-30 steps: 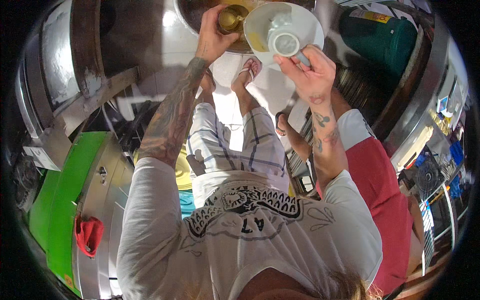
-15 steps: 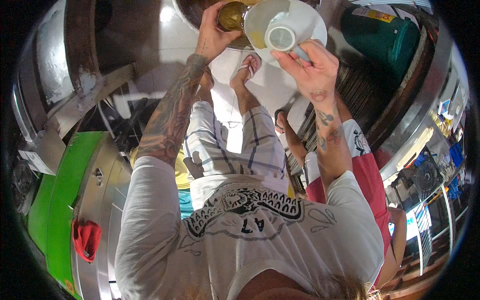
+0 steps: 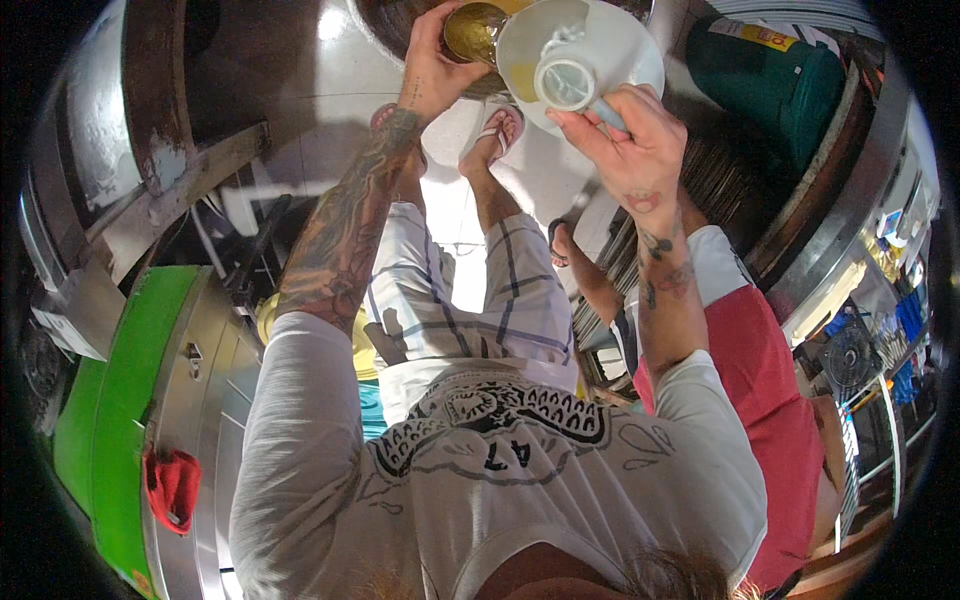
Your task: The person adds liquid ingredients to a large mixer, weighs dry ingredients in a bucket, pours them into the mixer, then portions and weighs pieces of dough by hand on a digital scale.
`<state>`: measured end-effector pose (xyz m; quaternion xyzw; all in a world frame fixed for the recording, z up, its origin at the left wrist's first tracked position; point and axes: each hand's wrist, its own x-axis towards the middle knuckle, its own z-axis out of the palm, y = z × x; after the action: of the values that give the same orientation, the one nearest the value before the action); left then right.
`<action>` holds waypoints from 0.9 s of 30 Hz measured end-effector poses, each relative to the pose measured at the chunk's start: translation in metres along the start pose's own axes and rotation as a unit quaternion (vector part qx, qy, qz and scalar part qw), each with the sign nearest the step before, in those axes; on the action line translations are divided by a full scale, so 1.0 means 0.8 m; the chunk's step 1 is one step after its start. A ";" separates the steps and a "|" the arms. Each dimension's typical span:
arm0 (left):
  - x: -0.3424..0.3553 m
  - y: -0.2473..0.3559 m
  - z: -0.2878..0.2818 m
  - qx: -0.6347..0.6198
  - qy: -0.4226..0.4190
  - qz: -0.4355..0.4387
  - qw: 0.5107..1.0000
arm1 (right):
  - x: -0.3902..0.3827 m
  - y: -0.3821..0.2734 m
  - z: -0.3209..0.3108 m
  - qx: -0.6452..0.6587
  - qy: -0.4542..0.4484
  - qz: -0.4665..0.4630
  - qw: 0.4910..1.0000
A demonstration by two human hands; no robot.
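Note:
My left hand (image 3: 440, 60) is wrapped around the side of a small round container (image 3: 476, 34) with a golden inside, above a large dark pan (image 3: 380, 20) at the top. Just to its right, my right hand (image 3: 625, 135) grips a blue-grey handle (image 3: 608, 115) on a white, wide bowl-shaped piece (image 3: 632, 50) with a round white ring (image 3: 565, 85) in its middle. The bowl's edge is beside the golden container; I cannot tell whether they touch. The pan is partly hidden behind both.
A dark green bin (image 3: 760, 100) lies at upper right by dark slats. A co-worker in red (image 3: 740, 420) is close on my right. At left are a green-fronted steel unit (image 3: 120, 400) with a red cloth (image 3: 172, 490), and metal frames. My sandalled feet (image 3: 490, 135) stand on light floor.
The white bowl and my right hand have shifted slightly to the right. My left hand has moved a little up and right with the golden container.

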<state>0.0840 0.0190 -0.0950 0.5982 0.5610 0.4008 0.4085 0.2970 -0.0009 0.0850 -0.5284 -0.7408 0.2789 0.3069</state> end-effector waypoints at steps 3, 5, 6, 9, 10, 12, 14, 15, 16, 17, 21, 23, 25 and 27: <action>0.001 0.003 0.000 0.011 -0.004 -0.005 1.000 | 0.003 -0.002 -0.002 0.001 -0.003 -0.010 1.000; 0.002 0.003 0.001 0.027 -0.005 -0.002 1.000 | 0.004 -0.002 -0.002 0.005 0.001 -0.017 1.000; 0.002 0.003 0.001 0.000 0.000 -0.012 1.000 | 0.005 -0.002 -0.002 0.006 -0.001 -0.019 1.000; 0.002 0.004 0.001 -0.008 0.007 0.001 1.000 | 0.003 -0.003 -0.003 -0.002 -0.006 -0.014 1.000; 0.002 0.004 0.001 0.010 0.011 0.024 1.000 | 0.003 -0.004 -0.003 -0.011 -0.010 -0.008 1.000; 0.000 0.007 0.001 -0.011 0.004 -0.001 1.000 | 0.003 -0.008 -0.006 -0.017 -0.013 -0.004 1.000; 0.000 0.009 0.000 -0.032 -0.004 -0.026 0.999 | 0.004 -0.009 -0.007 -0.024 -0.016 0.000 1.000; 0.000 0.010 -0.001 -0.007 -0.005 -0.009 1.000 | 0.004 -0.009 -0.007 -0.020 -0.013 -0.004 1.000; 0.000 0.012 -0.001 0.018 -0.006 0.007 1.000 | 0.005 -0.010 -0.007 -0.016 -0.009 -0.008 1.000; 0.000 0.012 -0.001 0.017 -0.006 0.007 1.000 | 0.005 -0.011 -0.008 -0.017 -0.009 -0.007 1.000; 0.000 0.001 -0.002 -0.016 -0.003 0.011 1.000 | 0.005 -0.010 -0.009 -0.018 -0.009 -0.017 1.000; -0.002 -0.003 -0.002 -0.006 -0.001 0.028 1.000 | 0.004 -0.012 -0.010 -0.027 -0.008 -0.026 0.999; -0.004 -0.005 0.000 -0.020 -0.011 0.002 1.000 | 0.003 -0.015 -0.010 -0.016 -0.008 0.005 1.000; -0.003 -0.007 0.001 -0.026 -0.017 0.005 1.000 | 0.002 -0.009 -0.010 -0.015 -0.011 0.008 1.000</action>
<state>0.0824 0.0164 -0.1007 0.5966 0.5407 0.4070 0.4314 0.2983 -0.0009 0.0960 -0.5359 -0.7436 0.2763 0.2890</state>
